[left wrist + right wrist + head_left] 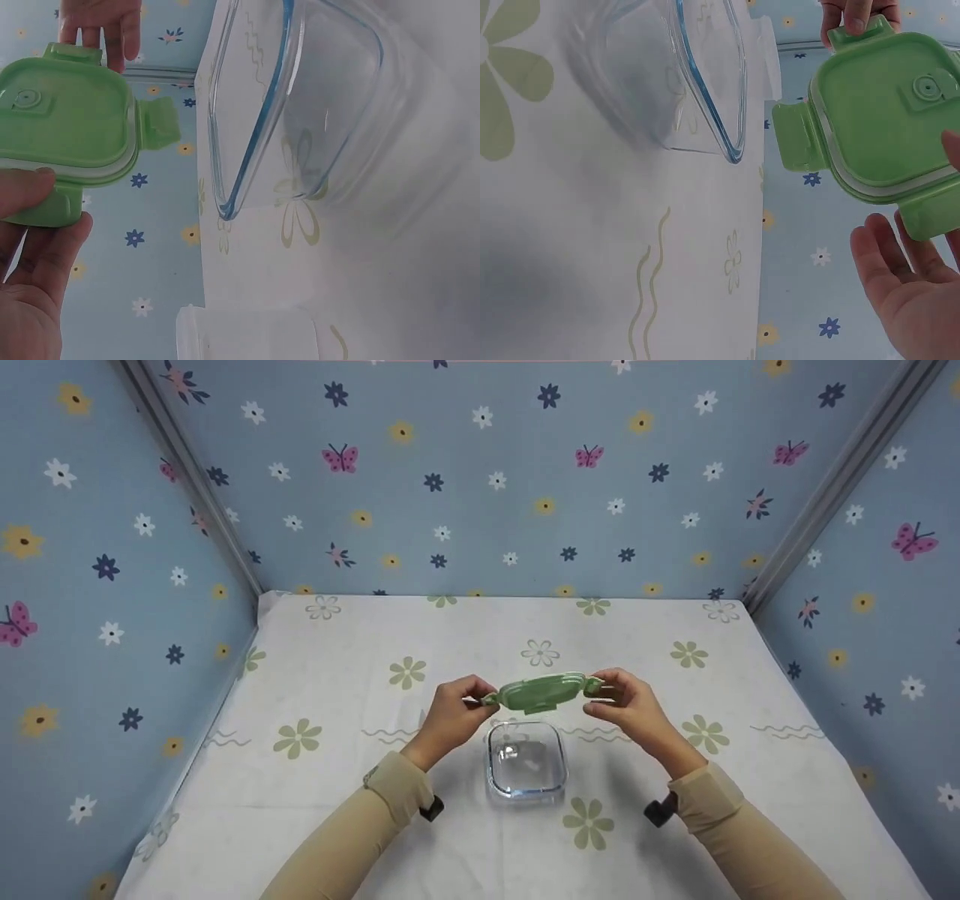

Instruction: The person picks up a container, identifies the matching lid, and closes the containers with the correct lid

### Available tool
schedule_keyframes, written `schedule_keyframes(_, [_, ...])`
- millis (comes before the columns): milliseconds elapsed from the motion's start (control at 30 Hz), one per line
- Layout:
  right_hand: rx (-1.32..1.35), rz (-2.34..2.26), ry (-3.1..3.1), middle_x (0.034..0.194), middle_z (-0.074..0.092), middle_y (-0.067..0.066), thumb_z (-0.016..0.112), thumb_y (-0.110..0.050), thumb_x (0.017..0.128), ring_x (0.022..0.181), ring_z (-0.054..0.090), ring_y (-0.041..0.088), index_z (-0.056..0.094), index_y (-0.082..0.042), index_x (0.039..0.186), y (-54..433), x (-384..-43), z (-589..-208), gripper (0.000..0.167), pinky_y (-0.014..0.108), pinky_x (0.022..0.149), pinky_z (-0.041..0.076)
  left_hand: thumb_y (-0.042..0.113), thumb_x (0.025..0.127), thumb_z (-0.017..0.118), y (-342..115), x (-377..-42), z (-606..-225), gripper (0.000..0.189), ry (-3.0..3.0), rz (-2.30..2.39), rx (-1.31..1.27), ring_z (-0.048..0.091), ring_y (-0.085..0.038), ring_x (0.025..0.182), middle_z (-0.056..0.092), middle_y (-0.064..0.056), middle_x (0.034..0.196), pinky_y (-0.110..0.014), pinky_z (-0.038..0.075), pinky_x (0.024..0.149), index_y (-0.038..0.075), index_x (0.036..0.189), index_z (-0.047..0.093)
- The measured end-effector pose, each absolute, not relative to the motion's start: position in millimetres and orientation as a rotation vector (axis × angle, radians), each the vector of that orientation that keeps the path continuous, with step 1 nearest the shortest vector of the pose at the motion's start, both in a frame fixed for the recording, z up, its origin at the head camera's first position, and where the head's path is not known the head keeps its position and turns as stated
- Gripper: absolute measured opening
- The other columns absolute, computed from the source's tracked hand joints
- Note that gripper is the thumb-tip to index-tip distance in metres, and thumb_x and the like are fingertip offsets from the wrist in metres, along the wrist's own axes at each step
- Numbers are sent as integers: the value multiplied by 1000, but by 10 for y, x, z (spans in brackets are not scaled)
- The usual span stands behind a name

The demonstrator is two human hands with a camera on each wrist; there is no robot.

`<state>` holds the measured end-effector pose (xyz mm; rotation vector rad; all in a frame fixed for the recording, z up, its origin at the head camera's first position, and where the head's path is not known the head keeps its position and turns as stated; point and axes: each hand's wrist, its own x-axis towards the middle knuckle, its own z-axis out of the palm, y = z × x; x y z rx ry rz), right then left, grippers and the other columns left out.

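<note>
A green locking lid (541, 692) with side flaps and a pale seal is held up, tilted, between both hands. My left hand (459, 712) pinches one flap, thumb in front and fingers behind, as the left wrist view shows. On the opposite flap, my right hand (630, 706) holds the lid between thumb and forefinger; its other fingers spread loosely below. The thumb is partly cut off in the right wrist view. Under the lid, apart from it, a clear glass food container (527, 793) stands upright and uncovered on the tablecloth.
A translucent whitish item (251, 334) stands on the white flowered tablecloth (322, 675), left of the glass container and mostly hidden by the left hand in the head view. Blue flowered panels (480, 510) rise at the back and both sides.
</note>
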<state>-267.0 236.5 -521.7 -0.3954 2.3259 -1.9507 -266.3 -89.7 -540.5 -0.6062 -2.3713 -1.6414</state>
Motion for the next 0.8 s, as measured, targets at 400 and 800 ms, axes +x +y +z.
schedule_keyframes(400, [-335, -1906, 2237, 117, 73, 5, 71, -5, 102, 101, 76, 9, 56, 15, 139, 2406, -2665, -5265, 45, 25, 91, 64, -7, 90, 79, -952, -2628, -5482, 10, -2329, -1472, -638, 77, -23, 88, 79, -12, 92, -30, 67, 81, 2, 93, 76])
schedule_keyframes(800, [-292, -1815, 2085, 106, 74, 3, 62, -14, 109, 91, 74, 10, 50, 24, 143, 2392, -2659, -5302, 52, 24, 84, 65, -10, 89, 80, -971, -2603, -5519, 14, -2247, -1420, -695, 78, -24, 88, 79, -9, 92, -33, 67, 83, 2, 93, 77])
